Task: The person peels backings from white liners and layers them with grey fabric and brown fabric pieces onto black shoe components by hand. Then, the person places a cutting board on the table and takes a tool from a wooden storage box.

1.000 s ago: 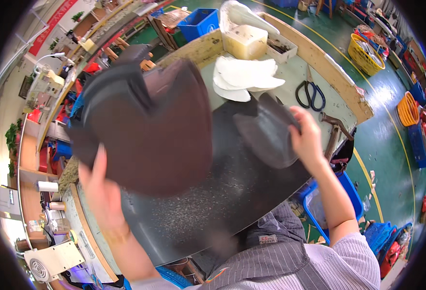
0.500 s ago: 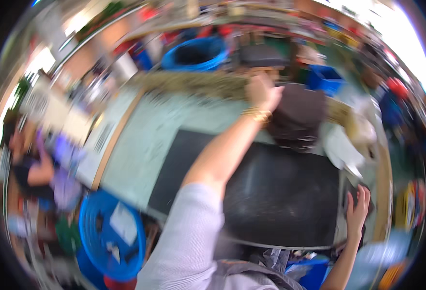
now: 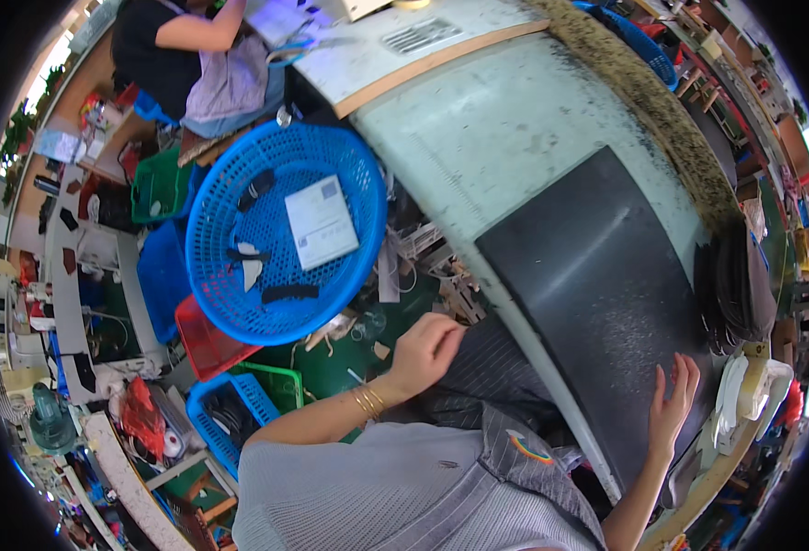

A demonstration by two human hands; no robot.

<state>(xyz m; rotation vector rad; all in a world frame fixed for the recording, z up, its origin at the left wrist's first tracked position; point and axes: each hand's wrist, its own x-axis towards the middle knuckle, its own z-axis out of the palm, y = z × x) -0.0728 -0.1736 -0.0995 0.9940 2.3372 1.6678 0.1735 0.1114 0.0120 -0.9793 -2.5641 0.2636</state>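
Observation:
My left hand (image 3: pixel 425 352), with gold bangles at the wrist, hovers between the blue basket and the table's near edge. Its fingers curl in loosely and I see nothing in them. The round blue plastic basket (image 3: pixel 204 216) holds a white labelled packet (image 3: pixel 321 222) and several small dark pieces. My right hand (image 3: pixel 674 401) is over the near right part of a black mat (image 3: pixel 597 266), fingers apart and holding nothing. Beyond it, a stack of dark brown flat pieces (image 3: pixel 742 285) lies by the table's far right side.
The pale green table (image 3: pixel 505 138) has a wooden strip (image 3: pixel 446 66) on its left. A seated person (image 3: pixel 193 55) works at the far left. Red (image 3: pixel 209 338) and blue crates (image 3: pixel 230 413) stand left of me. White pieces (image 3: pixel 729 404) lie at the right.
My view has swung left, bringing the basket nearer the middle. My left hand has drawn back from beside the brown stack to near the basket. My right hand keeps its spread shape.

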